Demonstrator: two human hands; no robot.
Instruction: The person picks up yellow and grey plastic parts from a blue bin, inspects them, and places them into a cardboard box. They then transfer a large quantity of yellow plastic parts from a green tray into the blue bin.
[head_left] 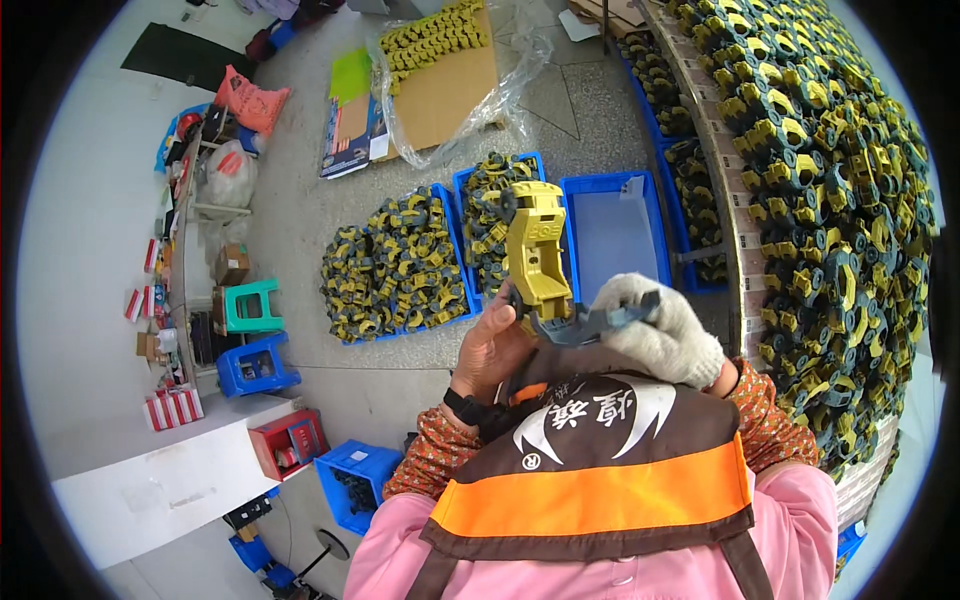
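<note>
Yellow car body (pixel 540 245) was smooth plastic, slight gloss. Dark part (pixel 585 330) looked like matt plastic, partly hidden so not certain. White glove (pixel 665 338) was rough knit cloth. Blue tray (pixel 608 183) was smooth plastic. Apron (pixel 690 430) was matt fabric; wrap (pixel 522 65) was glossy, crinkled film.

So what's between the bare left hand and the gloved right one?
The head view shows a yellow toy car body and a dark grey chassis-like part between the left hand and gloved right hand.
</note>
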